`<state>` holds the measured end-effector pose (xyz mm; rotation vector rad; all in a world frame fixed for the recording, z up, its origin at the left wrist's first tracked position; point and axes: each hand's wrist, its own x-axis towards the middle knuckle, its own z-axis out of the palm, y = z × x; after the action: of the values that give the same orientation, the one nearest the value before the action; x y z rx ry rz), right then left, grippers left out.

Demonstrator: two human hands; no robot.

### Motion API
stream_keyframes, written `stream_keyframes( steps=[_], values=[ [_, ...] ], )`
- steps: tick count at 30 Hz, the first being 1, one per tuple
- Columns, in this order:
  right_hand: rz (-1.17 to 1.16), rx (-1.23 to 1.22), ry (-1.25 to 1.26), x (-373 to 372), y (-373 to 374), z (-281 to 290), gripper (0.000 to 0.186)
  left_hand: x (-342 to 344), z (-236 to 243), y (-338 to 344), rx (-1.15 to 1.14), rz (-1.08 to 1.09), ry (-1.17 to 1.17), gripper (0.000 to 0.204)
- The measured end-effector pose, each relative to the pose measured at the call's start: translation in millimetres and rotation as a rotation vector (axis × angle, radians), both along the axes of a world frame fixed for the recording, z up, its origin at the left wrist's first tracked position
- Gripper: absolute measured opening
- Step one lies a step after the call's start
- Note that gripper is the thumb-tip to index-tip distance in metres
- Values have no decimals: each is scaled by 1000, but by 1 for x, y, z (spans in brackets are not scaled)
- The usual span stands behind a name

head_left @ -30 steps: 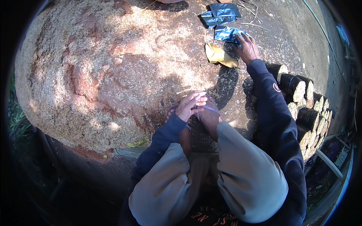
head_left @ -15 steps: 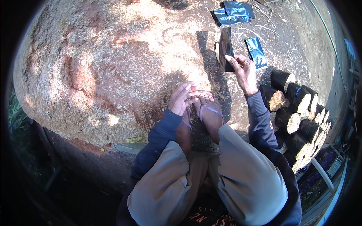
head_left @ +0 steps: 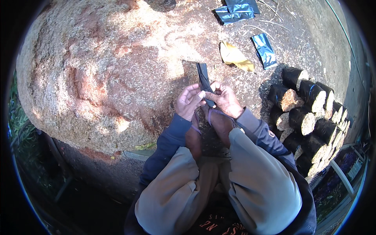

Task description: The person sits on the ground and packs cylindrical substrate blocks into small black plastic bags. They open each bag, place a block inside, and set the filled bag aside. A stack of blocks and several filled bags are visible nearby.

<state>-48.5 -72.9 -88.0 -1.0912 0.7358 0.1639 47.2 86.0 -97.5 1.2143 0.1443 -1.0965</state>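
Observation:
Above my feet, both hands meet at a narrow, creased black plastic bag (head_left: 203,76), flattened lengthwise and standing out away from me. My right hand (head_left: 227,102) pinches its lower part between thumb and fingers. From the other side my left hand (head_left: 188,102) closes on the same bag, its thumb tip beside the right thumb. Part of the lower end is hidden by the fingers. Beyond my right hand a flat shiny black plastic bag (head_left: 264,51) lies on the ground, with more flat bags (head_left: 237,13) overlapping at the top.
A large mound of brown soil mixed with husks (head_left: 105,74) fills the left. A yellow dry leaf (head_left: 235,56) lies past my hands. Several filled black bags (head_left: 313,121) are stacked on the right near a pale rail (head_left: 339,178). Thin twigs (head_left: 274,19) lie at the top.
My right hand has brought the black bag left and nearer, from over the yellow leaf to my left hand. The leaf is now uncovered. My left hand has closed on the bag.

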Motion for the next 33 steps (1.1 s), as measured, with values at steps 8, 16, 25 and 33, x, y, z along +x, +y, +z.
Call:
stream_keyframes(
  steps=[8, 16, 25, 33],
  values=[
    [219, -364, -96, 5, 1, 10, 22, 4, 5, -3, 123, -16, -154, 27],
    [240, -337, -117, 7, 2, 14, 24, 9, 7, 4, 145, 15, -105, 20],
    [225, -337, -28, 13, 4, 26, 28, 8, -1, 11, 78, -104, -335, 17],
    [198, -395, 43, 11, 0, 35, 28, 6, 1, 11, 105, -53, -279, 15]
  ],
)
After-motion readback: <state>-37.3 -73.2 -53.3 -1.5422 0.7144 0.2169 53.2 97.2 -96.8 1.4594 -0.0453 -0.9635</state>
